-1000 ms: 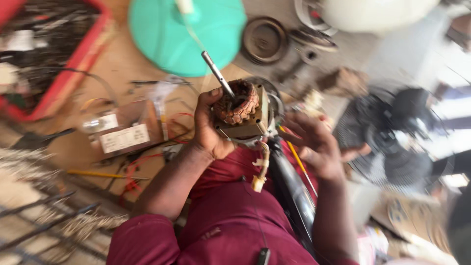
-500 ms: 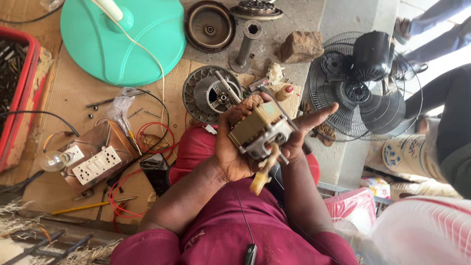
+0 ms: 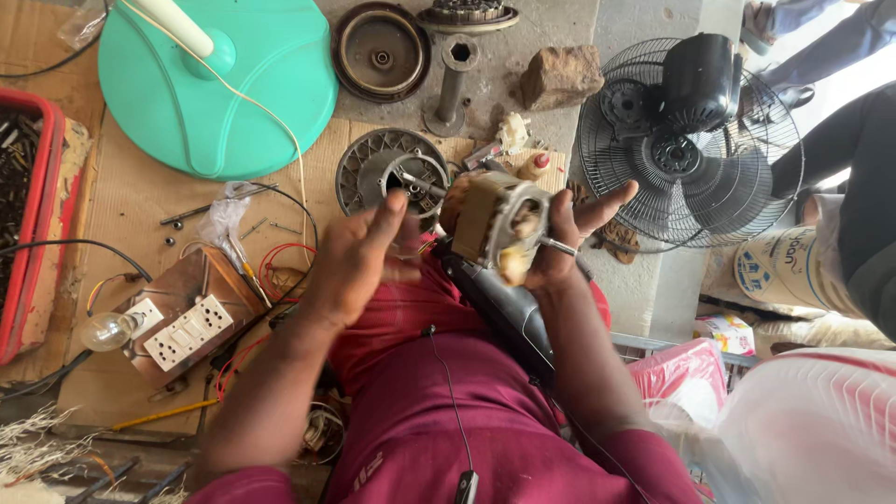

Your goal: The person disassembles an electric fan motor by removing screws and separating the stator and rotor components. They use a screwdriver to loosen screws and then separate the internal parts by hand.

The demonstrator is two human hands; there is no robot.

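The fan motor (image 3: pixel 499 229), a squat block of laminated steel with copper windings showing at its ends, sits up in front of the person's chest, gripped in the right hand (image 3: pixel 560 247), whose fingers curl round its far side while the thumb and forefinger stick out straight. It looks dense and heavy for its size, rigid in the core but delicate at the windings and the loose wire ends (those would nick or snap under a pinch), so the bare metal stack is the safe place to hold, as the right hand does. The left hand (image 3: pixel 359 261) hovers just to the left of the motor, open and relaxed, fingers loosely spread, holding nothing and not quite touching it. Just beyond both hands a round ribbed motor cover (image 3: pixel 390 168) lies on cardboard; farther to the left stand a switch board (image 3: pixel 187 327) with a bulb (image 3: pixel 105 329), and farther right a caged black fan (image 3: pixel 686 140).
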